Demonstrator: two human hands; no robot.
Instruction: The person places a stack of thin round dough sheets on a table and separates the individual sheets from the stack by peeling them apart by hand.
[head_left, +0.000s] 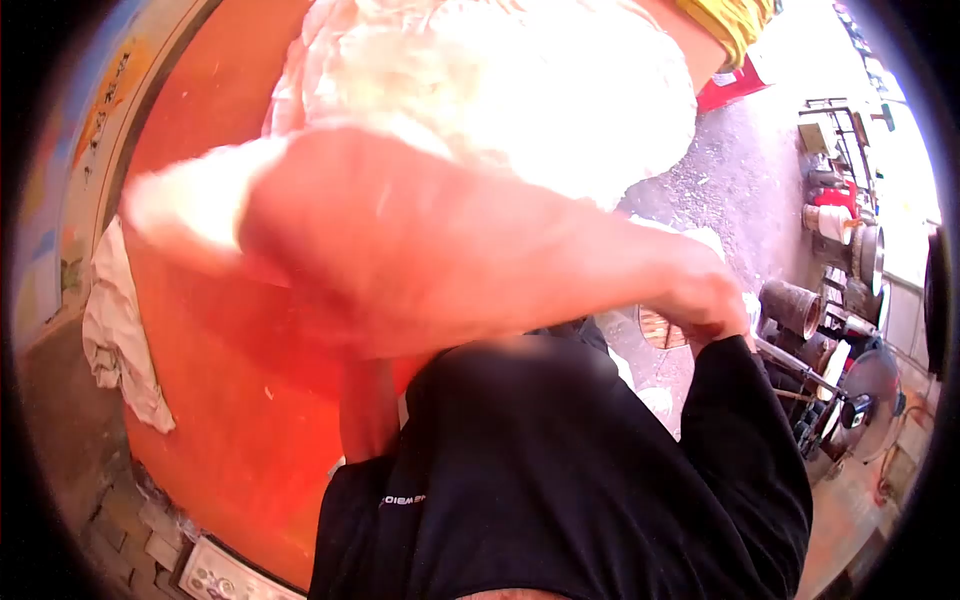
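White piece [185, 205] beyond your right hand [320, 215], over the orange table [220, 430]

Key relation: the white piece lies leftward of your right hand, at the far end of the arm that crosses your chest from right to left. It appears to touch that hand. Your right hand is plainly the nearer of the two.

Axis: blur and glare soften the edges, so this is a judgement. The length seems to run roughly on from your right forearm, with the outer end pointing to your left.

Hands: how far your right fingers are spread or curled cannot be judged; contact with the white piece looks likely, a firm hold is unproven. Your left forearm [370, 410] rises from below and merges with the blur under your right arm. Your left hand is not distinct there; its spread, and whether it grips anything, you cannot tell.

Surroundings: a large, overexposed white heap [500, 80] sits ahead of your arms. A pale cloth [120, 330] hangs at the table's left edge.
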